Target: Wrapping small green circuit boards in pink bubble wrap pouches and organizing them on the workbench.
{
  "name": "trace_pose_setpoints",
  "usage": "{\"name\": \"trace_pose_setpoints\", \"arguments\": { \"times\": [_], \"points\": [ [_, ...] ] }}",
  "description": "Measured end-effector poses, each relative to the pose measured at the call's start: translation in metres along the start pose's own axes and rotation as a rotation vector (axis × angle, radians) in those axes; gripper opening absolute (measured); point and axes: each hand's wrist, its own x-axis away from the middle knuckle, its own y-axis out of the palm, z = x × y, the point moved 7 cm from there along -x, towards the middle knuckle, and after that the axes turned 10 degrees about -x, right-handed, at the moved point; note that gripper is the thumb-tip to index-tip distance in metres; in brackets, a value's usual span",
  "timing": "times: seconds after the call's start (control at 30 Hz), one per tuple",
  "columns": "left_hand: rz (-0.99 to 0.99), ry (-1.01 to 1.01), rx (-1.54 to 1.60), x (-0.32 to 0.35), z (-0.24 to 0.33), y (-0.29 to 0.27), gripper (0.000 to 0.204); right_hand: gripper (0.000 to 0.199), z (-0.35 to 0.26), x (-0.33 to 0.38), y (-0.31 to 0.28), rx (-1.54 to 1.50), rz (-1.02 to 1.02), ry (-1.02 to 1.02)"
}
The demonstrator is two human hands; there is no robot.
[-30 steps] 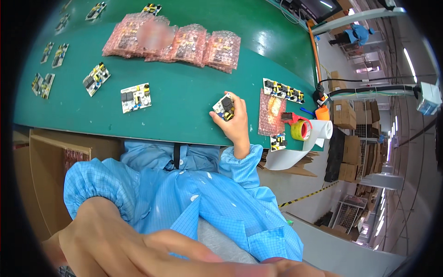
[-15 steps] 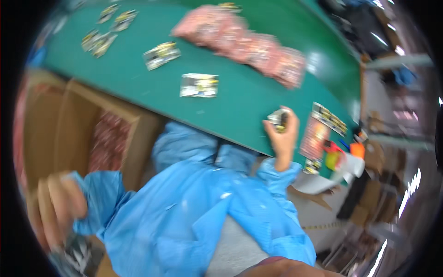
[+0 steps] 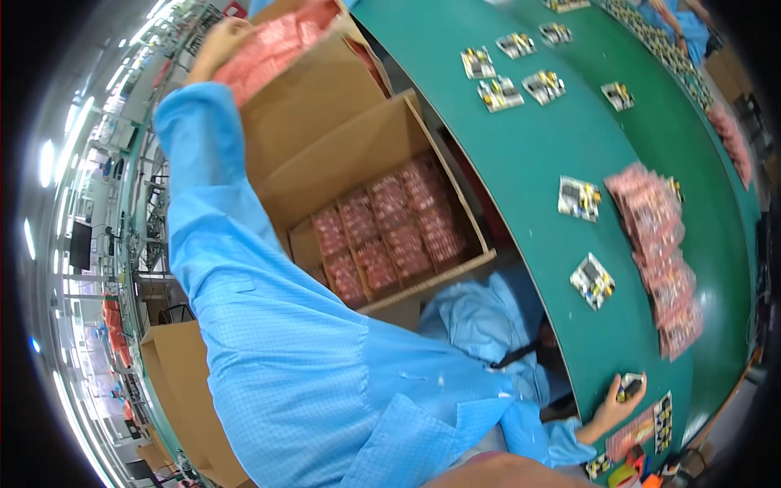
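At the upper left my left arm is stretched out, and my left hand [image 3: 218, 47] rests at the edge of a heap of pink bubble bags [image 3: 281, 45] in a cardboard box. Its fingers curl over the bags' edge, partly out of sight. At the lower right, over the green table [image 3: 521, 179], my right hand [image 3: 612, 407] is closed around a small circuit board [image 3: 630, 387] with dark and yellow parts. Beside that hand lie a flat pink bag [image 3: 629, 435] and a strip of joined boards [image 3: 663, 423].
An open carton [image 3: 480, 259] beside the table holds pink-wrapped packs [image 3: 376, 264] in rows. Several loose boards [image 3: 579, 199] lie on the table, with a row of pink bags [image 3: 657, 252] beyond them. Another person's arm [image 3: 671, 20] shows at the far upper right.
My view has swung left. My left hand has gone from the lower left to the pink bags at the upper left. The right hand keeps its circuit board over the table.
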Motion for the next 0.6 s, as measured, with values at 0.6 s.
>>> {"name": "trace_pose_setpoints", "arguments": {
  "times": [0.6],
  "points": [
    [-0.481,-0.132,-0.004,-0.045,-0.049,0.220,0.085,0.051,0.005,-0.007,-0.009,0.345,0.084,0.101]
  ]
}}
